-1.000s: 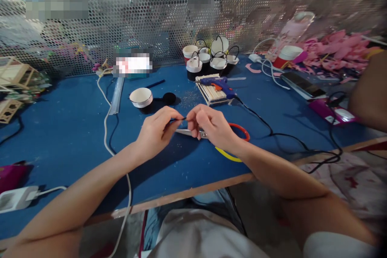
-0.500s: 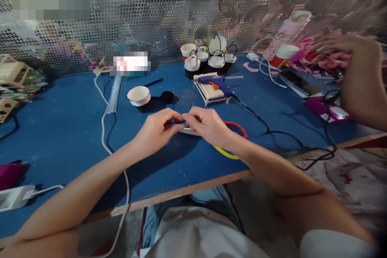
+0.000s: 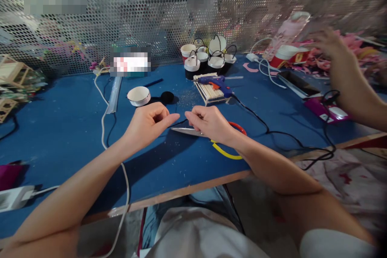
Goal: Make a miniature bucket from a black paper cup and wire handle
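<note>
Over the table, my right hand [image 3: 208,123] pinches a thin black strip [image 3: 180,122] by one end, between thumb and fingertips. The strip slants left toward the thumb of my left hand [image 3: 151,121]. Its fingers are curled in and its thumb points right; whether they grip anything is hidden. Scissors [image 3: 187,131] lie under my right hand, with the blades pointing left and red and yellow handles partly covered by the wrist. Beyond my left hand stand a white paper cup [image 3: 139,96] with a dark base and a round black piece [image 3: 167,97].
A blue glue gun [image 3: 222,85] rests on a small stick rack [image 3: 208,90]. Behind it are several cups [image 3: 208,58] with black loop handles. Cords cross the blue table [image 3: 75,117]. At right, another person's arm [image 3: 347,72] reaches over pink scraps [image 3: 323,60].
My left hand has moved left, away from my right hand, and a gap shows between them. More of the scissor blades is visible. The other person's hand has shifted.
</note>
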{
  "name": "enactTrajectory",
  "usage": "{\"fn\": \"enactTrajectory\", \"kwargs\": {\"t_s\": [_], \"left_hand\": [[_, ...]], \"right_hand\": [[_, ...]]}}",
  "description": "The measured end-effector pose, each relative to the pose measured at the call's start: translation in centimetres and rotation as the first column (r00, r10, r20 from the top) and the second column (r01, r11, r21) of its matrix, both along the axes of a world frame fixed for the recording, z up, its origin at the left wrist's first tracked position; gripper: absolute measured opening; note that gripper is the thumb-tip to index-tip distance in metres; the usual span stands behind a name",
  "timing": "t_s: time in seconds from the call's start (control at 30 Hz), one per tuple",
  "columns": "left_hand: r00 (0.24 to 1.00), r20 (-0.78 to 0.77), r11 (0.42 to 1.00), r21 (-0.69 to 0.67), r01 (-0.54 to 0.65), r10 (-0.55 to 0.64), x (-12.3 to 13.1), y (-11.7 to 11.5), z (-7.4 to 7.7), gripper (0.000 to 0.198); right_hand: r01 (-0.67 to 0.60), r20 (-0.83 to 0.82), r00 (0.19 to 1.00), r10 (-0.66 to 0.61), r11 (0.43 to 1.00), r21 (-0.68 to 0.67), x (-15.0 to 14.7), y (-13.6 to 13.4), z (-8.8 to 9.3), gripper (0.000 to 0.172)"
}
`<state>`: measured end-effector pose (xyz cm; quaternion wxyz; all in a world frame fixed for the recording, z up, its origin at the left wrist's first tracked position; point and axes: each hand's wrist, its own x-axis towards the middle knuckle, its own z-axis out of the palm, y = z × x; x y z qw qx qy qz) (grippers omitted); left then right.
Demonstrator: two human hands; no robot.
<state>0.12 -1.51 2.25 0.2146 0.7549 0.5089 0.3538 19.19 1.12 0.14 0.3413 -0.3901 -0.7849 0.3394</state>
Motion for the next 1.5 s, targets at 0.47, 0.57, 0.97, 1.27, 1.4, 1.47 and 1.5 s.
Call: {"fn": "enactTrajectory", "kwargs": {"t_s": [0.47,0.57,0.97,1.27,1.4,1.47,1.5], "left_hand": [[0.901,0.403,0.889,-0.338,0.310,-0.161,0.4,1.0,-2.0,0.016],[0.845,0.533,0.933,-0.286,0.217,-0.033,0.5,0.9,-1.8,0.013],[0.757,0.654,0.926,-0.278,0.255,-0.013,1.0,0.6,-2.4,0.015],[0.909,0.403,0.994,-0.026,-0.110,0.111,0.3,0.7,-1.9,0.025],[0.940,0.340,0.992,-0.122,0.010,0.033,0.9,0.4,-1.9,0.024],[0.926,0.375,0.989,-0.145,0.013,0.043,1.1,0.4,-2.1,0.020],[0.915,0.401,0.988,-0.155,0.007,0.057,1.2,0.4,-2.2,0.021]], "right_hand": [[-0.154,-0.128,0.983,0.133,0.972,-0.175,0.2,0.4,-0.2,0.043],[-0.150,-0.172,0.978,0.116,0.969,-0.198,0.0,0.4,-0.3,0.037],[-0.258,-0.164,0.962,0.217,0.919,-0.299,-1.4,-0.7,-1.4,0.015],[-0.101,-0.180,0.981,0.068,0.979,-0.177,-1.1,-0.6,-1.4,0.022],[-0.074,-0.103,0.993,0.061,0.989,-0.125,-1.5,-0.9,-1.5,0.021],[-0.057,-0.052,0.997,0.053,0.995,-0.082,-1.7,-1.1,-1.5,0.021],[-0.056,-0.032,0.998,0.054,0.997,-0.062,-1.7,-1.2,-1.4,0.021]]}}
